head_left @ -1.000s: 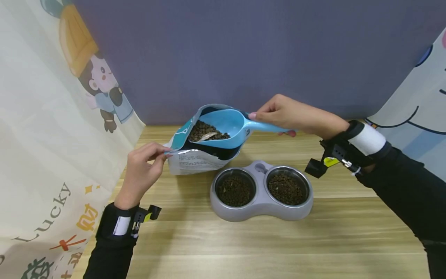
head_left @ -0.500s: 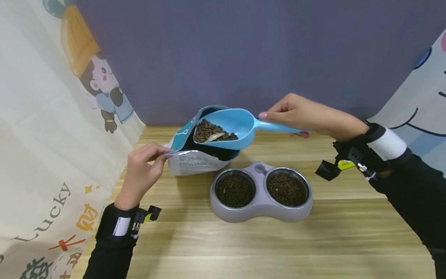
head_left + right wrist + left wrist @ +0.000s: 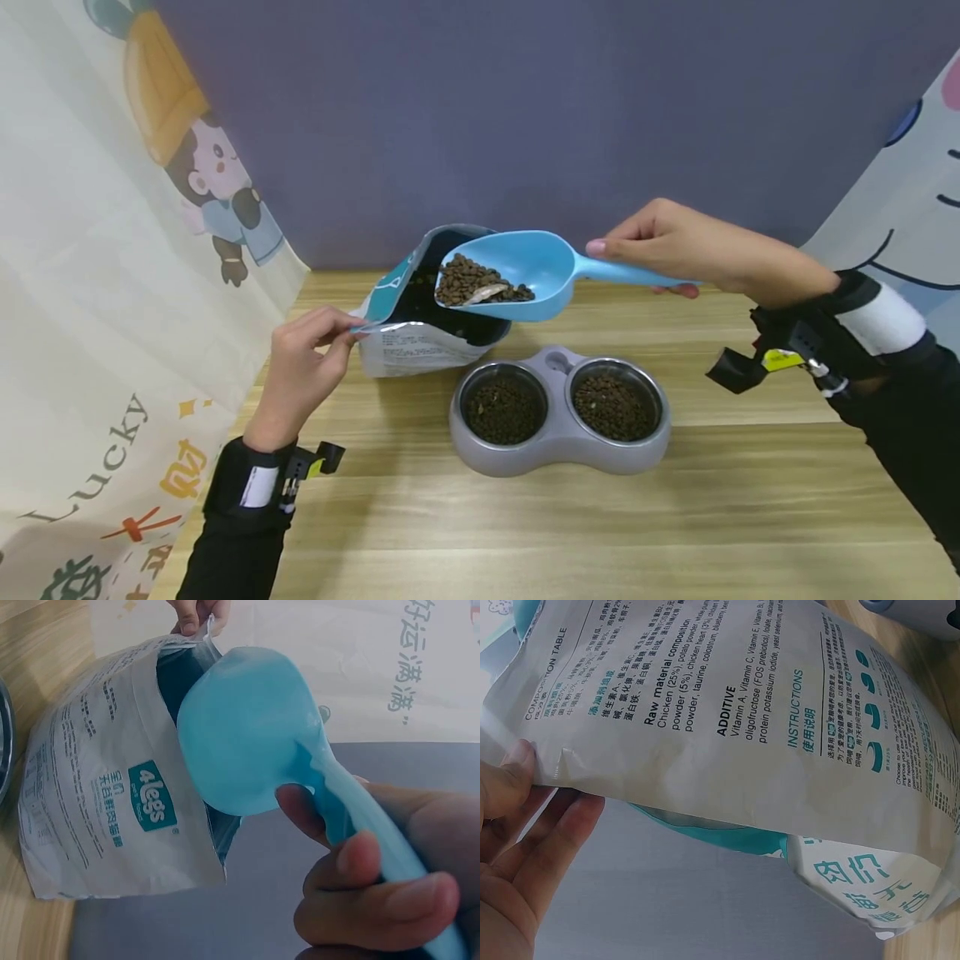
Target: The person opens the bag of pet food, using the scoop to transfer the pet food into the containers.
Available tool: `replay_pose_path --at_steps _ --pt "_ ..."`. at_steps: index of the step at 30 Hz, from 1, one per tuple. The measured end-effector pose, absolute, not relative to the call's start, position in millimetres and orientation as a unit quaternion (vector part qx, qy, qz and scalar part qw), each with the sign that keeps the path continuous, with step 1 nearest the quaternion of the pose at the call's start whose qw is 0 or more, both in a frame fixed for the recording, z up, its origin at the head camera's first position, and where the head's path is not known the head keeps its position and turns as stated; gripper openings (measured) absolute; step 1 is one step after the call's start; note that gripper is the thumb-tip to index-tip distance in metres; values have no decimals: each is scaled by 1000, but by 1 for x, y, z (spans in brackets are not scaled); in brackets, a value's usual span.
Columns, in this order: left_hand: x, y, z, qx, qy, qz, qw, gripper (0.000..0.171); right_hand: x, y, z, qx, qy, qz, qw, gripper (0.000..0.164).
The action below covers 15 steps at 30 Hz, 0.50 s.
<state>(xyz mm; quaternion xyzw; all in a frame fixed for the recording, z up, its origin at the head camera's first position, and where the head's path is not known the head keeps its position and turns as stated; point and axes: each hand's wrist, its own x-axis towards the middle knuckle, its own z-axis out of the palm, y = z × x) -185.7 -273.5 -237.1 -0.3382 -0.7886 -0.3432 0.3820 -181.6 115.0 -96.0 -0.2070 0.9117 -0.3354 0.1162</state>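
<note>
My right hand (image 3: 675,246) grips the handle of a light blue scoop (image 3: 536,258), its thumb along the top and fingers curled beneath. Brown kibble (image 3: 468,282) and one pale flat piece lie in the scoop's front. The scoop's tip is over the mouth of a white and teal pet food bag (image 3: 423,350), whose inside looks dark. At the bag's left corner, my left hand (image 3: 307,367) pinches the rim between thumb and fingers. In the left wrist view the bag's printed side (image 3: 727,727) spreads above those fingers. The right wrist view shows the scoop's underside (image 3: 247,735).
A grey double feeder (image 3: 558,454) stands in front of the bag, with kibble in both metal bowls. Beneath lies a wood-grain tabletop (image 3: 525,533). A grey-blue backdrop (image 3: 525,108) rises behind, and a printed cloth (image 3: 112,292) hangs at the left.
My right hand has drawn the loaded scoop rightward, so most of it is now outside the bag mouth. The left hand and the bag stay nearly in place.
</note>
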Motion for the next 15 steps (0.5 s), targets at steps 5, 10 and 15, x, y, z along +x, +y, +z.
replay_pose_path --at_steps 5,10,15 --pt "-185 -274 -236 -338 -785 -345 387 25 -179 124 -94 -209 914 -331 109 41" --pt "-185 -275 -236 -336 -786 -345 387 25 -177 137 -91 -207 918 -324 94 38" --pt "-184 -276 -236 -333 -788 -346 387 25 -176 155 -91 -192 926 -315 79 32"
